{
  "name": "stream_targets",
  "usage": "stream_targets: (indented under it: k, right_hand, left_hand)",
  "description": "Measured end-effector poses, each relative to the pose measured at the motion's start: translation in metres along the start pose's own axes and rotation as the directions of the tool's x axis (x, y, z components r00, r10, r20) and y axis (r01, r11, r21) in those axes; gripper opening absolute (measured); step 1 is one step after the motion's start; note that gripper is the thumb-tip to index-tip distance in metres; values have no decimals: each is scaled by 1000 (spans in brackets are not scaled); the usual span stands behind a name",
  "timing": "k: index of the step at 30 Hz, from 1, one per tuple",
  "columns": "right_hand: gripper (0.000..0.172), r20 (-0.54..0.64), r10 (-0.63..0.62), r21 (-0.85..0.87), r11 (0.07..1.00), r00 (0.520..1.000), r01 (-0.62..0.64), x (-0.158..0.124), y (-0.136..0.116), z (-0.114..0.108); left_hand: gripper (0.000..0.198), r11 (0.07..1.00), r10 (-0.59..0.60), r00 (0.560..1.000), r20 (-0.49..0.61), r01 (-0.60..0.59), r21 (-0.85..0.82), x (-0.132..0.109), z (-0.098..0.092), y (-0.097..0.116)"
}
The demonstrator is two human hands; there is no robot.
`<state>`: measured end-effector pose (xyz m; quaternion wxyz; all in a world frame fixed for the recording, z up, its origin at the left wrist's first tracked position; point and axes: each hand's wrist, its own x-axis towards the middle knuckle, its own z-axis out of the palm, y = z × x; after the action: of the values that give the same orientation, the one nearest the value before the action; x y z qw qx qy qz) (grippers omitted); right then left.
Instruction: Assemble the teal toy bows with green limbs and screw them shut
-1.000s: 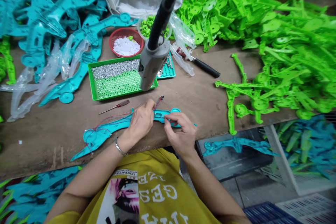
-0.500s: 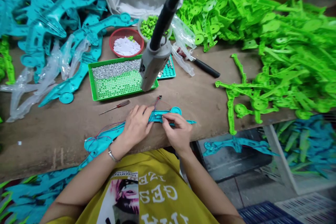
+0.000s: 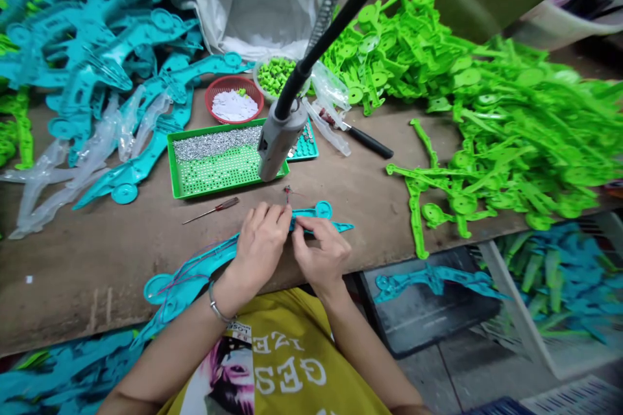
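A blue plastic part (image 3: 195, 270) lies at the table's front edge, with thin red and purple wires along it. My left hand (image 3: 263, 237) is closed over its middle, fingers bent round it. Just to the right, my right hand (image 3: 321, 249) pinches at the same part; whatever sits between thumb and forefinger is too small to make out. A small dark and red piece on wires (image 3: 287, 192) stands up beyond my left fingertips. The screwdriver (image 3: 211, 210) rests on the table left of that.
The grey head of a hanging tool (image 3: 280, 146) is above a green tray of metal bits (image 3: 219, 188). Behind are a red basket (image 3: 209, 100) and a bowl of green pieces. Blue parts (image 3: 87, 45) pile up left, green parts (image 3: 487, 130) right. A black-handled knife (image 3: 370, 142) lies mid-table.
My hands are closer together, with my right hand nearer my left fingers. The wired piece now shows less wire. The view has shifted slightly.
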<state>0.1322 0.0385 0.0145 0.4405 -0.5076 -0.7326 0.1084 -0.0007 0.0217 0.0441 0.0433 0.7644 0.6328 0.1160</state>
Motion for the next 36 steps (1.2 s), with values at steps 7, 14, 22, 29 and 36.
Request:
stream_targets:
  k: [7, 14, 22, 29, 36]
  right_hand:
    - [17, 1, -81, -112, 991, 997, 80, 0, -1, 1]
    - [34, 102, -108, -78, 990, 989, 116, -8, -10, -8]
    - [27, 292, -187, -61, 975, 938, 214, 106, 54, 17]
    - [20, 570, -154, -190, 931, 807, 312, 144, 75, 68]
    - [15, 550, -51, -293, 923, 834, 249, 154, 66, 66]
  left_hand:
    - [30, 999, -29, 999, 12, 29, 20, 4, -8, 6]
    - [33, 999, -36, 997, 62, 38, -35, 2, -7, -5]
    - [43, 994, -55, 990, 129, 66, -83, -7, 2, -17]
    - [40, 995, -64, 990, 125, 73, -72, -10, 2, -19]
    - [37, 994, -66, 988, 137, 77, -74, -9, -2, -18]
